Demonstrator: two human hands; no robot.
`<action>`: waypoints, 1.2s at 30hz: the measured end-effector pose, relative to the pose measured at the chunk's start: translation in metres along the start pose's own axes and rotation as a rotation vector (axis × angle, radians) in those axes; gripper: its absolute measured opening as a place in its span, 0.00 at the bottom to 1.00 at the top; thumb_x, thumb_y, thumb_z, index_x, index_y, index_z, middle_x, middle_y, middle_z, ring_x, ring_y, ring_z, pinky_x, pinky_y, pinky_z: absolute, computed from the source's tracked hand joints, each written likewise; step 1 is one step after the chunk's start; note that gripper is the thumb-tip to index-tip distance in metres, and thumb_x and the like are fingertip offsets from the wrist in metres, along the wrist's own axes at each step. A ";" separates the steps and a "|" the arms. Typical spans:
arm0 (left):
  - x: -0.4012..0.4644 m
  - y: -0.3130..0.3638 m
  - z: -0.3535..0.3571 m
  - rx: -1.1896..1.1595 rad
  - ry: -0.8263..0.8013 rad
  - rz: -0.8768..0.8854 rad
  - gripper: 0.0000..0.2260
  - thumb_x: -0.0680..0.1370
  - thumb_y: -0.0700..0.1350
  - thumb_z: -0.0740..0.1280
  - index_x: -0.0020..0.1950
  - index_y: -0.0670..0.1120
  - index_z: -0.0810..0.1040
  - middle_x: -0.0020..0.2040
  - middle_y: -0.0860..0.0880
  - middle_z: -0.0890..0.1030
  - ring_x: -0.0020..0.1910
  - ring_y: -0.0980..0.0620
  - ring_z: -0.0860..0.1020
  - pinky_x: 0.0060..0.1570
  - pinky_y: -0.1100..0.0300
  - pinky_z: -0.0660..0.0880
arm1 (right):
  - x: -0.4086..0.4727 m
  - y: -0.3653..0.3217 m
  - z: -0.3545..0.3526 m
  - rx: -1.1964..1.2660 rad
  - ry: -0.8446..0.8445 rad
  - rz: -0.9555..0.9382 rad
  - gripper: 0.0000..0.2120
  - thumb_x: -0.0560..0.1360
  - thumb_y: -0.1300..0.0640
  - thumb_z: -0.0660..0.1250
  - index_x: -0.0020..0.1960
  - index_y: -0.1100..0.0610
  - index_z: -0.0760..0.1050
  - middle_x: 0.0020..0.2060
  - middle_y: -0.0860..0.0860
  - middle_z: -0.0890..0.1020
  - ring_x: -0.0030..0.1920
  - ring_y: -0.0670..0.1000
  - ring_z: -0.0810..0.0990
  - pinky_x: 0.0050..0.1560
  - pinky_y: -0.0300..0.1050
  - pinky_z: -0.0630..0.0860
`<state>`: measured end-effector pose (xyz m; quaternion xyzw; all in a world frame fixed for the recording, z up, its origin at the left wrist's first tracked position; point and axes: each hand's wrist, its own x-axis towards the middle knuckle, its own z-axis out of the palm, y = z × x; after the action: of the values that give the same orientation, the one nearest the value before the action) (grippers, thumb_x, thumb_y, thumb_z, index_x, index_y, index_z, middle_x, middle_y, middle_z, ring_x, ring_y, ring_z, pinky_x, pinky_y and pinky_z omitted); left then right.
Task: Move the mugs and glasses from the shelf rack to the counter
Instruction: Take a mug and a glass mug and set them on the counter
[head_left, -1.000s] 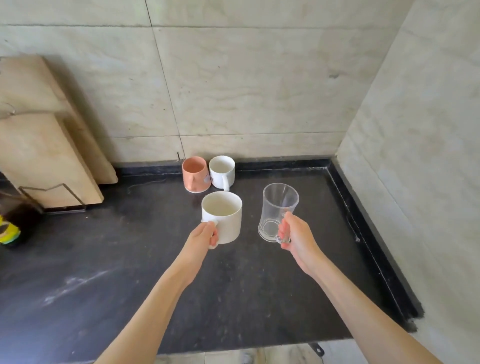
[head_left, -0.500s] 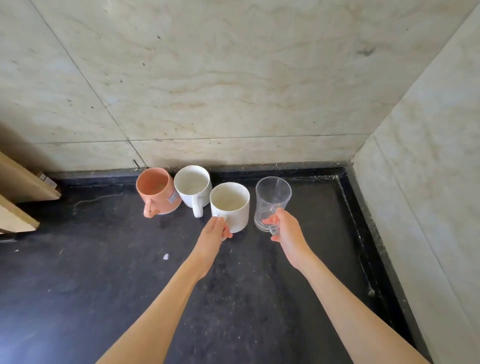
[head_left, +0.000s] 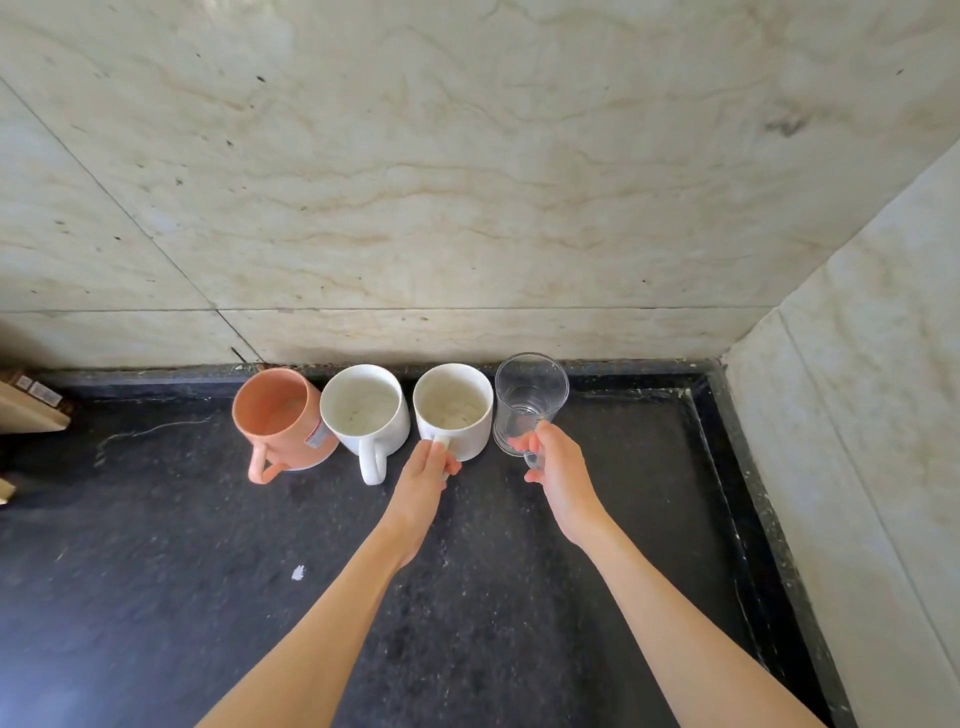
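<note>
Four vessels stand in a row on the black counter (head_left: 156, 597) against the back wall. From the left: an orange mug (head_left: 275, 415), a white mug (head_left: 363, 410), a second white mug (head_left: 454, 408) and a clear glass mug (head_left: 530, 402). My left hand (head_left: 423, 480) grips the handle of the second white mug, which rests on the counter. My right hand (head_left: 558, 475) pinches the handle of the glass mug, which also appears set down. All openings face up and the vessels look empty.
Marble-tiled walls close off the back and the right side (head_left: 857, 415). A raised black rim (head_left: 727, 441) runs along the counter's right edge. Wooden board corners (head_left: 31, 410) poke in at the far left. A small white speck (head_left: 297, 572) lies on the counter.
Both hands carried the white mug and the glass mug forward to the back wall and lowered them into line beside the orange and white mugs. The view has moved closer.
</note>
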<state>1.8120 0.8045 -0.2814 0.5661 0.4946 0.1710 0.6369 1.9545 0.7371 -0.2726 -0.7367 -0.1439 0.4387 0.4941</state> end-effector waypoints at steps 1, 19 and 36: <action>0.002 0.000 0.001 -0.001 0.005 -0.008 0.14 0.82 0.48 0.50 0.40 0.48 0.68 0.41 0.50 0.71 0.45 0.53 0.70 0.53 0.58 0.68 | 0.001 0.000 0.000 0.005 -0.004 -0.010 0.13 0.75 0.60 0.52 0.31 0.56 0.65 0.43 0.46 0.80 0.48 0.46 0.76 0.44 0.43 0.73; -0.042 0.018 -0.034 0.536 -0.057 0.032 0.19 0.80 0.47 0.57 0.71 0.46 0.63 0.67 0.47 0.71 0.63 0.48 0.72 0.60 0.56 0.69 | -0.054 -0.001 0.009 -0.457 0.187 -0.166 0.13 0.78 0.53 0.59 0.60 0.56 0.67 0.61 0.54 0.73 0.55 0.50 0.74 0.53 0.44 0.72; -0.336 0.003 -0.256 0.947 0.620 0.344 0.25 0.78 0.59 0.52 0.74 0.61 0.50 0.77 0.53 0.51 0.76 0.49 0.43 0.71 0.45 0.37 | -0.317 -0.064 0.182 -1.151 -0.356 -1.021 0.32 0.76 0.39 0.54 0.75 0.45 0.46 0.77 0.48 0.50 0.76 0.50 0.45 0.74 0.60 0.45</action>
<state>1.4502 0.6856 -0.0990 0.7846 0.5811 0.1900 0.1038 1.6430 0.6723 -0.0814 -0.6381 -0.7457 0.1254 0.1451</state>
